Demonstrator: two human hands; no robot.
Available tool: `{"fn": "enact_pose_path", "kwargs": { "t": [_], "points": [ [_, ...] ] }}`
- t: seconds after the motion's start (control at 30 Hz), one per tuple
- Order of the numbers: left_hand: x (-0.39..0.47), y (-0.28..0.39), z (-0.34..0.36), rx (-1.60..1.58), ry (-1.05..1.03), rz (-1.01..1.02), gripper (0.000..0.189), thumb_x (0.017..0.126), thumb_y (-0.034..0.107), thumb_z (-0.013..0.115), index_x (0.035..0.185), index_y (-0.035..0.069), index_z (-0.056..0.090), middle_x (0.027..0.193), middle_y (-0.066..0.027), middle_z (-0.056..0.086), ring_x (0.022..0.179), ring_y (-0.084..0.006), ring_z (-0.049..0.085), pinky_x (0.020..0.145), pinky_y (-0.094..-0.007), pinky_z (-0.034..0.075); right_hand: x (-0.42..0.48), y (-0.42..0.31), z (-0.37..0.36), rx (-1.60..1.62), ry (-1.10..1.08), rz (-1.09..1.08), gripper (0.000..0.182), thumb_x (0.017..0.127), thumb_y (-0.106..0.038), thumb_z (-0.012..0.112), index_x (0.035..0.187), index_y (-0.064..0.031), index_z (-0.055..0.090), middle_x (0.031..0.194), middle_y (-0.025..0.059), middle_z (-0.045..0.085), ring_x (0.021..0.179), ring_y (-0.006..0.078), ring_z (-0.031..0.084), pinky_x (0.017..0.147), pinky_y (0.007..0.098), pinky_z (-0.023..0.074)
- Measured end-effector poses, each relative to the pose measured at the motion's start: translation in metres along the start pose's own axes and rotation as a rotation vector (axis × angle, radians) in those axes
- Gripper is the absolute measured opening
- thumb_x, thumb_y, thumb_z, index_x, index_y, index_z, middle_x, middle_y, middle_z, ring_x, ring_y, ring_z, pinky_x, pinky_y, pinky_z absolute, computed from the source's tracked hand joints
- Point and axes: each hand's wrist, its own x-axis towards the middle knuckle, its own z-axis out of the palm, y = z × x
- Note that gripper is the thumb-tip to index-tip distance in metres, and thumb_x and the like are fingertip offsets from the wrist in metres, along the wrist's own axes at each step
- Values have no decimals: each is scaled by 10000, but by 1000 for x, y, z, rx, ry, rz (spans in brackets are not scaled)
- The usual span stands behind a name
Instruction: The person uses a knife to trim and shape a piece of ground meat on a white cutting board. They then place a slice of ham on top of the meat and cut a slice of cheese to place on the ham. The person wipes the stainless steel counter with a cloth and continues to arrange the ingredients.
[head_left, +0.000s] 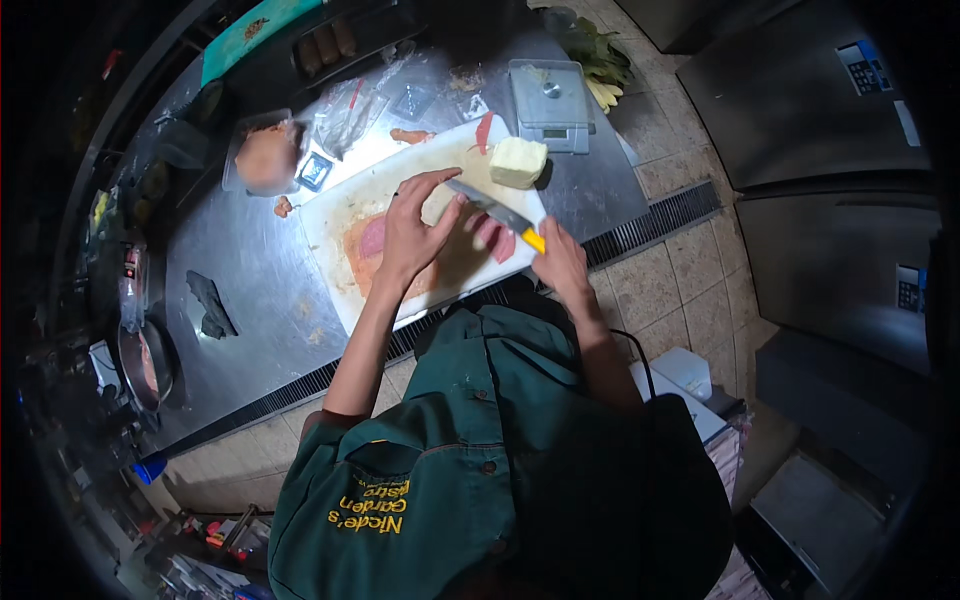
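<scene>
My right hand (564, 259) grips the yellow handle of a kitchen knife (495, 210), its blade pointing left over a white cutting board (330, 217). At the blade's tip is my left hand (416, 225), thumb and index finger on either side of it; whether they pinch the steel is unclear. Thin pink meat slices (495, 238) lie on the board below the blade. Partly hidden by my left hand, a flat orange-pink sheet of meat (358, 259) carries a round pink slice (372, 238). A pale yellow block (517, 163), butter or cheese, sits at the board's far right.
A kitchen scale (553, 105) stands beyond the block. A plastic tub of ground meat (262, 159), a crumpled clear bag (349, 120) and a dark cloth or wrapper (210, 304) lie on the steel table (262, 247). A frying pan (146, 366) is at far left.
</scene>
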Motion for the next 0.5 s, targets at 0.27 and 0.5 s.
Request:
{"fn": "enact_pose_path", "kwargs": {
  "t": [0.27,0.5],
  "points": [
    [99,-43,27,-367,-5,-485,500,955,89,671,1433,73,525,1353,-121,620,1236,-239,604,1032,-372,506,-112,86,-60,413,35,80,400,834,-80,670,1116,-55,386,859,233,507,828,527,567,734,543,468],
    [95,-34,107,256,-786,30,1026,678,175,891,1562,146,371,1547,-199,422,1459,-396,370,1194,-470,369,-102,118,-78,464,184,112,403,920,-141,708,1111,-20,375,904,216,490,751,452,540,708,512,450]
  ]
}}
